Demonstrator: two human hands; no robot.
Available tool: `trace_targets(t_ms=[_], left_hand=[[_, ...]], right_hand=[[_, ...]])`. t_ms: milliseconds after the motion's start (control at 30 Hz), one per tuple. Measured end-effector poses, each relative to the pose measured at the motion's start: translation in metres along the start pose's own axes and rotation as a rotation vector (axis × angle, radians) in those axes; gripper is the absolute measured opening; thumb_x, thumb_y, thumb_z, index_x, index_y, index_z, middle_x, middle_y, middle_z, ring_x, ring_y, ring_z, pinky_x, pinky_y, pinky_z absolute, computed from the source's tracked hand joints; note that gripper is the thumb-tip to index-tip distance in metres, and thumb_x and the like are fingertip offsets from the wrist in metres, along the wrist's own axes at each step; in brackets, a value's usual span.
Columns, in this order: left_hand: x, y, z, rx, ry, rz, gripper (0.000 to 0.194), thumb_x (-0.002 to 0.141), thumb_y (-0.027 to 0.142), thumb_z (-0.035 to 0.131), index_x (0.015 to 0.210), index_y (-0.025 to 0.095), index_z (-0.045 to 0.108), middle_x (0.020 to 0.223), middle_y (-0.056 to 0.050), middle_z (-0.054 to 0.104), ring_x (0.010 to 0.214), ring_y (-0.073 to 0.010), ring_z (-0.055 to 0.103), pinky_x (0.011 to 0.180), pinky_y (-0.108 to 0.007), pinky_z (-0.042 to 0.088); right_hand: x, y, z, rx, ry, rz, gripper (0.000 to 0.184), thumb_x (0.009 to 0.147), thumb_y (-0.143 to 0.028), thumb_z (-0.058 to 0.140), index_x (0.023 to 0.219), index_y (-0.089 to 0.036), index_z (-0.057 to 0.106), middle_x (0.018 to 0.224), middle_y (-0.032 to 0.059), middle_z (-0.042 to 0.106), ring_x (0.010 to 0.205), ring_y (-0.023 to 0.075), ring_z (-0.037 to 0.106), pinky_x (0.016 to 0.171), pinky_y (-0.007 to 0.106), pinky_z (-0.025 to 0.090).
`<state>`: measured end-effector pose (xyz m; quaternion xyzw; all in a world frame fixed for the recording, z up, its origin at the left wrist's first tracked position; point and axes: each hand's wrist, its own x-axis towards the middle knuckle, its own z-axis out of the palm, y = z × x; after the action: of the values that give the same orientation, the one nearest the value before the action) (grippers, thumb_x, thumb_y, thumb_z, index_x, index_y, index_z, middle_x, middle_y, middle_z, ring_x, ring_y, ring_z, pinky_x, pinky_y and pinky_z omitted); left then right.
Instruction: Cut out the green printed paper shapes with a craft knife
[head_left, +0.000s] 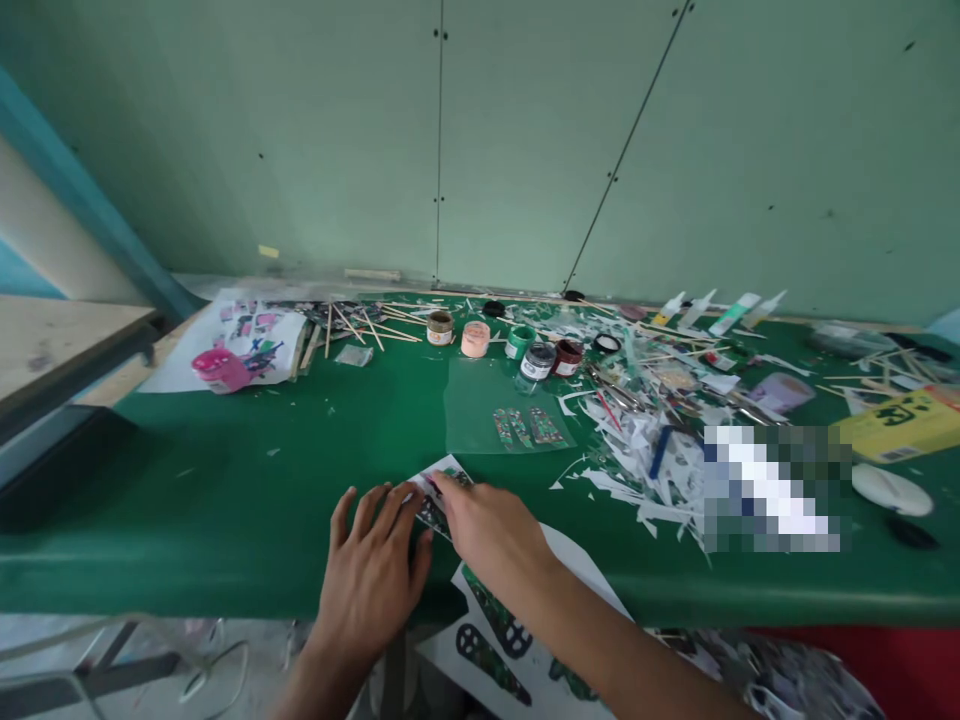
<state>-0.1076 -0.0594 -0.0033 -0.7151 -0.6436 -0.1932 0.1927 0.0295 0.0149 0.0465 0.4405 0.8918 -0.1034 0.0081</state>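
Note:
My left hand [371, 565] lies on the green table near its front edge, fingers outstretched, their tips at a small piece of printed paper [433, 512]. This paper has a white border and a dark camouflage-like pattern. My right hand [491, 525] bends over the same paper from the right, its fingers closed. A small pink spot shows at its fingertips; what it holds, if anything, is hidden. Below my right forearm a larger white sheet [495, 650] with dark patterned shapes hangs past the table edge. Beyond my hands, several cut-out patterned pieces [527, 427] rest on a clear plastic sheet [469, 400].
Paint jars [536, 362] stand at the back middle. White paper scraps [637, 465] heap up to the right, near a yellow box [900, 422] and a white computer mouse [892, 490]. A pink jar [220, 370] sits on papers at the left. Glue tubes [733, 313] lean by the wall.

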Motion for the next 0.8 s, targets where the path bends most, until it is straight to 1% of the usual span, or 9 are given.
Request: trace_targets(t_ms=[100,200,400,533,700,800], left_hand=[[0.001,-0.002,0.004,-0.035,0.017,0.055,0.032,0.089,0.021,0.044,0.117,0.016,0.060,0.116,-0.008,0.068,0.104,-0.0255,0.060,0.093,-0.043,0.041],[0.001,-0.002,0.007,-0.034,0.022,0.071,0.034,0.089,0.020,0.043,0.118,0.013,0.059,0.118,-0.010,0.067,0.105,-0.0260,0.060,0.089,-0.041,0.044],[0.002,0.002,0.004,-0.033,-0.027,0.037,0.031,0.088,0.019,0.042,0.112,0.015,0.061,0.118,-0.010,0.067,0.105,-0.0259,0.060,0.088,-0.041,0.045],[0.003,0.002,0.003,-0.042,-0.034,0.034,0.030,0.087,0.019,0.042,0.110,0.015,0.061,0.117,-0.010,0.067,0.104,-0.0261,0.060,0.087,-0.042,0.045],[0.003,0.002,0.003,-0.056,-0.040,0.037,0.030,0.084,0.018,0.046,0.110,0.015,0.061,0.116,-0.010,0.067,0.103,-0.0269,0.060,0.085,-0.042,0.045],[0.005,0.001,0.002,-0.063,-0.041,0.031,0.033,0.081,0.017,0.048,0.112,0.014,0.060,0.115,-0.011,0.067,0.102,-0.0271,0.060,0.084,-0.041,0.045]], right_hand=[[0.001,-0.005,0.003,-0.055,-0.026,0.012,0.049,0.092,-0.013,0.036,0.140,-0.020,0.047,0.087,0.0136,0.074,0.075,0.0227,0.072,0.059,0.028,0.053],[0.001,-0.009,0.001,-0.076,-0.070,0.020,0.053,0.090,-0.009,0.037,0.142,-0.018,0.044,0.087,0.0149,0.073,0.076,0.0230,0.072,0.060,0.029,0.054],[-0.010,-0.012,-0.006,-0.103,-0.115,0.045,0.051,0.090,-0.008,0.034,0.139,-0.012,0.047,0.089,0.0178,0.073,0.079,0.0237,0.072,0.063,0.030,0.054],[-0.016,-0.015,-0.004,-0.094,-0.089,0.058,0.050,0.090,-0.006,0.035,0.137,-0.010,0.048,0.086,0.0175,0.073,0.077,0.0255,0.072,0.061,0.033,0.055],[-0.018,-0.021,-0.002,-0.053,-0.122,0.135,0.051,0.090,-0.007,0.037,0.139,-0.010,0.045,0.089,0.0190,0.072,0.077,0.0253,0.072,0.060,0.033,0.054],[-0.020,-0.024,-0.003,-0.047,-0.116,0.142,0.050,0.090,-0.007,0.034,0.139,-0.008,0.045,0.088,0.0191,0.072,0.076,0.0250,0.072,0.061,0.034,0.055]])
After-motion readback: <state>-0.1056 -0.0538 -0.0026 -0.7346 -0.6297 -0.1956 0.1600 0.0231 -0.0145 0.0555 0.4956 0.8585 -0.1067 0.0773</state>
